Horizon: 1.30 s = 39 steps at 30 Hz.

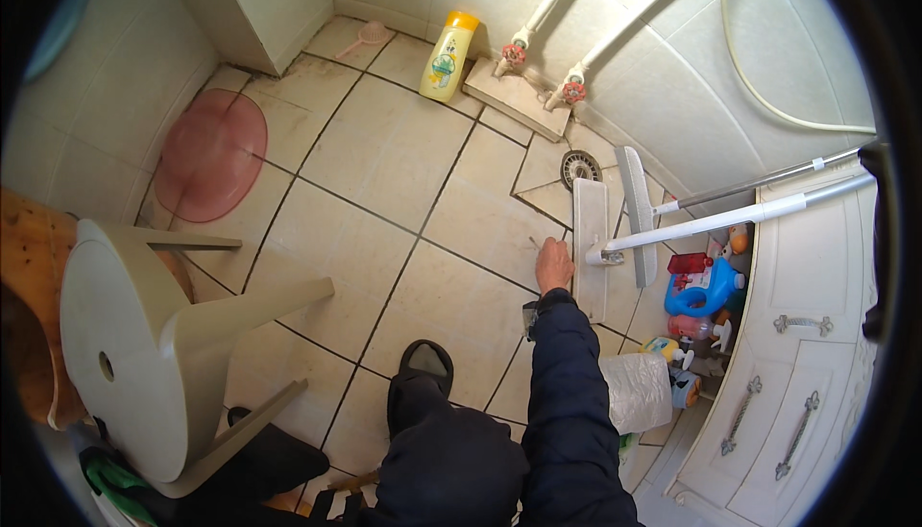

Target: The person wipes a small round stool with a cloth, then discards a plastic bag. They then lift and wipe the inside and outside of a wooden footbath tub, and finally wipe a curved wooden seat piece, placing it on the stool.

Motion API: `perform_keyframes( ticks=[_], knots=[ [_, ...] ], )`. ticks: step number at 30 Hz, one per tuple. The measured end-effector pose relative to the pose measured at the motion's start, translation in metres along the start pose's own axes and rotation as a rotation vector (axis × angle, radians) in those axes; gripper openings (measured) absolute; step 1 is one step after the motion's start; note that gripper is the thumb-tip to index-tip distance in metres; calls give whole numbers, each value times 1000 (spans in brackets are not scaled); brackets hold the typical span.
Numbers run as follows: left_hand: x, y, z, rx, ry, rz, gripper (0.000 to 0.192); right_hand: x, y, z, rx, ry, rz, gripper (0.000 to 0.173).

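My right hand (555,266), in a dark quilted sleeve, is low over the beige tiled floor (374,167) with its fingers curled. A small thin grey object (534,242) shows at its fingertips, too small to name, and I cannot tell whether the fingers grip it. Just right of the hand lies the white flat head of a floor mop (591,231). Beside that is a second grey-edged mop head (635,217). A round metal floor drain (580,169) lies beyond the nearer mop head. My left hand is out of view.
A beige plastic stool (130,354) stands at left, near a pink plastic basin (210,156). A yellow bottle (448,58) and pipes with red valves (513,53) are by the back wall. Blue jug (702,288) and other bottles line the white cabinet (807,275) at right.
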State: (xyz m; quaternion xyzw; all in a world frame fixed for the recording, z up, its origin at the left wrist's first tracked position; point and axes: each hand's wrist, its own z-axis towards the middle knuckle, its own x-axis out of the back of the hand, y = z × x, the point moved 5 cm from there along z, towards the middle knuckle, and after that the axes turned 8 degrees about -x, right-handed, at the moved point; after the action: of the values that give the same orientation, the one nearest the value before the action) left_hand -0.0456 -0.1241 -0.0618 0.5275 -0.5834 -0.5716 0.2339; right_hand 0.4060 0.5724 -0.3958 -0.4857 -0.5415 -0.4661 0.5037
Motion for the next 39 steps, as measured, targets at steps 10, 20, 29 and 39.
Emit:
perform_keyframes(
  ticks=[10, 20, 29, 39],
  knots=[
    [-5, -3, 5, -9, -39, -8, 63, 61, -40, -68, -236, -538, 1547, 22],
    [0, 6, 6, -81, -153, -42, 64, 171, -91, -135, 2, -629, 1801, 25],
    [1, 16, 3, -190, -290, -96, 65, 210, -83, -164, 20, -619, 1668, 28],
    [4, 17, -14, -228, -249, -186, 65, 243, -72, -165, 218, -390, 773, 17]
  ],
)
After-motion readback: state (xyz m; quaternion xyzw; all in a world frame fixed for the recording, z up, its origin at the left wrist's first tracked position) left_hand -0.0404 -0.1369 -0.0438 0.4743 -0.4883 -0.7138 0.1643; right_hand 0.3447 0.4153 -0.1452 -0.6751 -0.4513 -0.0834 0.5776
